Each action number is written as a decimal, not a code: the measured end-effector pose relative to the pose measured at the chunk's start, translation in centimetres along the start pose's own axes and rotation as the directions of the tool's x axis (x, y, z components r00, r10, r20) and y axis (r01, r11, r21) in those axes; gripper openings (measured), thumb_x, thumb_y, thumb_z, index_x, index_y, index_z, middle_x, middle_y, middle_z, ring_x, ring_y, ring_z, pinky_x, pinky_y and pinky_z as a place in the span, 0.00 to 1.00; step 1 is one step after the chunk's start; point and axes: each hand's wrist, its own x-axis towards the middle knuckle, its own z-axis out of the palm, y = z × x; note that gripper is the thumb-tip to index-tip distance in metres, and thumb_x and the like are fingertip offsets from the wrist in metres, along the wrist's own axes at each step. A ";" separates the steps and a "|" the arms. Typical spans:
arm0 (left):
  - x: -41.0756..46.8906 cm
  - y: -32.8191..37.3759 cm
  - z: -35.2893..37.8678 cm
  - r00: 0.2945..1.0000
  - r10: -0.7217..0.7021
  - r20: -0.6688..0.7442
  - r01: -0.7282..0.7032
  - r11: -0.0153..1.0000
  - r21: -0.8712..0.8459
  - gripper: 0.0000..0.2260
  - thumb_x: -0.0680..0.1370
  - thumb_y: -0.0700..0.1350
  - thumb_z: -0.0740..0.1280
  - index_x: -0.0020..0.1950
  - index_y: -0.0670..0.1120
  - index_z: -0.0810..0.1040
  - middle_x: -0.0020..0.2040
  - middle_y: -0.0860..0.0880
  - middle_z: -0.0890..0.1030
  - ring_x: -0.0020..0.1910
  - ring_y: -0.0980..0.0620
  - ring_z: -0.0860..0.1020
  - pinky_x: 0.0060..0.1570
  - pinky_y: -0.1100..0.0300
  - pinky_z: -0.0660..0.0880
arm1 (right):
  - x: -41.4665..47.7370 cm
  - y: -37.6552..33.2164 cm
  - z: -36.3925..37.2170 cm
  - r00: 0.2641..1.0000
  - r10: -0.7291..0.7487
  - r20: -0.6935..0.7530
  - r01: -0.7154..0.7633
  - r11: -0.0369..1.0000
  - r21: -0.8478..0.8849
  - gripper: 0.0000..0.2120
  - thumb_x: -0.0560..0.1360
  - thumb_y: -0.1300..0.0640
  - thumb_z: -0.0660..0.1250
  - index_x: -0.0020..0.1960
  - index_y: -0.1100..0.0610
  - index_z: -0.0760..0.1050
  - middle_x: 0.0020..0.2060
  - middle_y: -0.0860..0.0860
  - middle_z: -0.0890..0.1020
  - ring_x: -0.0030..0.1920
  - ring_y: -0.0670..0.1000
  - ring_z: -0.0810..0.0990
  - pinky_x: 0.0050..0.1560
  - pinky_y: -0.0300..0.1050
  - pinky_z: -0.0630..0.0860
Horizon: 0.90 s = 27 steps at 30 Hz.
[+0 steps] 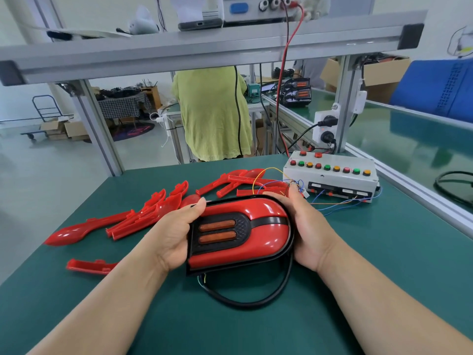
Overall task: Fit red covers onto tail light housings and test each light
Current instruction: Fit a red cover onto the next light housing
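Note:
I hold a tail light [240, 233] between both hands above the green table [371, 278]. Its black housing carries a glossy red cover and two orange lenses. My left hand [176, 234] grips its left end, thumb on the top edge. My right hand [308, 231] grips the rounded right end, fingers curled behind it. A black cable [258, 301] loops from under the light onto the table. Thin coloured wires [271, 175] run from behind the light to the test box [332, 175].
Several loose red covers [143, 216] lie on the table at left and behind the light [240, 183]. The grey test box with coloured buttons stands at back right. A person in a green shirt [212, 111] stands beyond the table. An aluminium frame rail [204, 47] crosses overhead.

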 end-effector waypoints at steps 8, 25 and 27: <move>0.3 0.0 -0.3 1.000 -0.028 -0.009 0.028 1.000 -0.013 0.19 0.81 0.50 0.61 0.51 0.38 0.85 0.54 0.34 0.83 0.49 0.35 0.84 0.38 0.45 0.82 | -0.1 -0.1 0.0 0.998 0.029 0.061 -0.029 1.000 -0.003 0.31 0.80 0.33 0.50 0.59 0.53 0.83 0.59 0.56 0.84 0.58 0.57 0.83 0.55 0.52 0.82; -0.3 -0.3 0.7 0.990 0.122 -0.065 -0.117 0.990 0.075 0.16 0.83 0.48 0.59 0.64 0.38 0.75 0.53 0.38 0.84 0.46 0.41 0.85 0.37 0.49 0.82 | -0.9 -0.6 0.6 0.990 -0.115 0.083 0.119 0.991 -0.052 0.09 0.68 0.57 0.71 0.47 0.55 0.87 0.43 0.57 0.86 0.39 0.54 0.85 0.40 0.47 0.83; -0.4 -0.2 0.7 0.992 0.112 -0.055 -0.109 0.992 0.057 0.16 0.82 0.48 0.61 0.63 0.39 0.76 0.52 0.38 0.85 0.45 0.41 0.85 0.37 0.49 0.82 | -1.0 -0.6 0.7 0.991 -0.115 0.073 0.119 0.991 -0.059 0.09 0.68 0.58 0.71 0.46 0.55 0.87 0.42 0.57 0.86 0.38 0.54 0.85 0.39 0.47 0.82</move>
